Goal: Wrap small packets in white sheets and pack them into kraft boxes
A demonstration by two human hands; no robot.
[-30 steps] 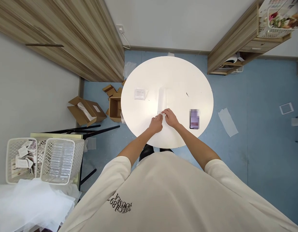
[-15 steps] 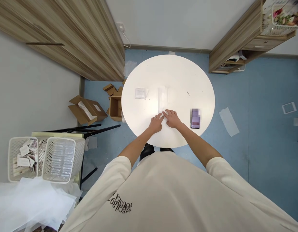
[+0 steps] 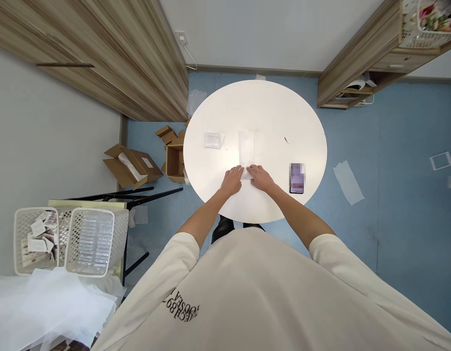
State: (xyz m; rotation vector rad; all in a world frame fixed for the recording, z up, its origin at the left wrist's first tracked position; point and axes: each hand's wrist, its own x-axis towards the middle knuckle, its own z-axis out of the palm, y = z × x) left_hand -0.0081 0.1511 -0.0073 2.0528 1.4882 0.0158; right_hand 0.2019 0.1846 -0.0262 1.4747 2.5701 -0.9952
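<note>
A narrow strip of thin white wrapping sheet (image 3: 247, 146), partly see-through, lies lengthwise on the round white table (image 3: 272, 107). My left hand (image 3: 232, 179) grips the left side of its near end with bent fingers. On the right side of that end, my right hand (image 3: 261, 177) presses with thumb and curled fingers close to the left ones. A folded edge shows between and just below the hands; whether something lies inside it I cannot tell. To the left on the table sits a small white wrapped packet (image 3: 212, 140).
A phone (image 3: 297, 178) lies at the table's right. Open cardboard boxes (image 3: 132, 165) stand on the floor at left. Baskets (image 3: 89, 243) with clear packs and cards, beside stacked white sheets (image 3: 49, 307), are at lower left. A wooden shelf (image 3: 360, 53) stands at upper right.
My left fingers have moved forward and now lie level with the right ones. The sheet's near end is folded over, its edge showing below my hands.
</note>
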